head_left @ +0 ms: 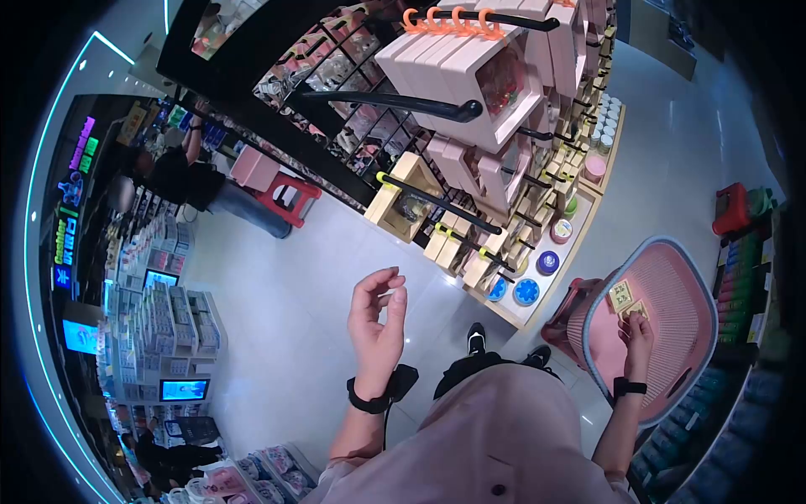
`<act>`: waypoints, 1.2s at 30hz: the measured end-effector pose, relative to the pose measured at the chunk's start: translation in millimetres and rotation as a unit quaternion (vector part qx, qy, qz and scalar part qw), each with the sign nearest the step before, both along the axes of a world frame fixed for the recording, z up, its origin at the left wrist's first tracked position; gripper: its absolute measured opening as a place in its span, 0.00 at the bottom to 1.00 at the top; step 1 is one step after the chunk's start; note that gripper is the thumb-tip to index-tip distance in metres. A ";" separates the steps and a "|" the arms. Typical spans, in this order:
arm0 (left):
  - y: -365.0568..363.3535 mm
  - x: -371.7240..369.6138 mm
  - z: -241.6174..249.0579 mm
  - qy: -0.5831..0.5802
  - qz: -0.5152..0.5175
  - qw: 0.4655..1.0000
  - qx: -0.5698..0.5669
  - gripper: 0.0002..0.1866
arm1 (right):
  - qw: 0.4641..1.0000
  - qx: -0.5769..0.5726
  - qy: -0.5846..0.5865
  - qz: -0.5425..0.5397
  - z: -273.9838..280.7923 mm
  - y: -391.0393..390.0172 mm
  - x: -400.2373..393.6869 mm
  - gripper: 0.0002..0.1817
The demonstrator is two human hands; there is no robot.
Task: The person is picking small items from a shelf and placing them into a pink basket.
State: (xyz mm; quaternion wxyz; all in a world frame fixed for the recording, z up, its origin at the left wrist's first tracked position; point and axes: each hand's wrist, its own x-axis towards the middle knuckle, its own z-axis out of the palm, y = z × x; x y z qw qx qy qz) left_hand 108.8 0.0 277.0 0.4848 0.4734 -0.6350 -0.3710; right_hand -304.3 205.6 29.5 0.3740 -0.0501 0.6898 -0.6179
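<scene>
My left hand is raised over the floor in front of my body. Its fingers are loosely bent, the thumb stands apart, and nothing is in it. Over on the right, my right hand reaches into a pink plastic basket with a grey-blue rim. Its fingers are closed on a small yellow box, partly covered by them. Touching or just beside that box is another small yellow patterned box, inside the basket. I wear a black band on each wrist.
Ahead, a display rack holds pink boxes on black hooks that jut outward, with yellow boxes below. Round tins line its wooden shelf. A red stool and another person are at left. Stocked shelves flank the right.
</scene>
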 end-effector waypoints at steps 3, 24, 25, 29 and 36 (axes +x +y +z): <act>-21.1 -8.3 16.1 -0.032 0.037 0.993 -0.105 0.19 | 0.999 -0.032 0.017 0.025 24.2 -22.1 17.5 0.14; -64.9 -42.3 30.9 -0.078 0.012 0.976 -0.204 0.09 | 0.996 -0.029 0.015 -0.088 39.7 51.3 87.2 0.13; -60.7 -43.7 35.1 -0.076 0.007 0.975 -0.206 0.09 | 0.995 -0.026 0.014 -0.093 40.5 55.3 89.6 0.13; -44.6 -48.6 39.4 -0.099 -0.032 0.966 -0.237 0.10 | 0.995 -0.011 0.020 -0.098 45.8 56.5 96.4 0.14; -22.2 -59.2 38.4 -0.145 -0.114 0.934 -0.305 0.13 | 0.997 -0.039 0.024 -0.055 53.7 34.1 97.2 0.15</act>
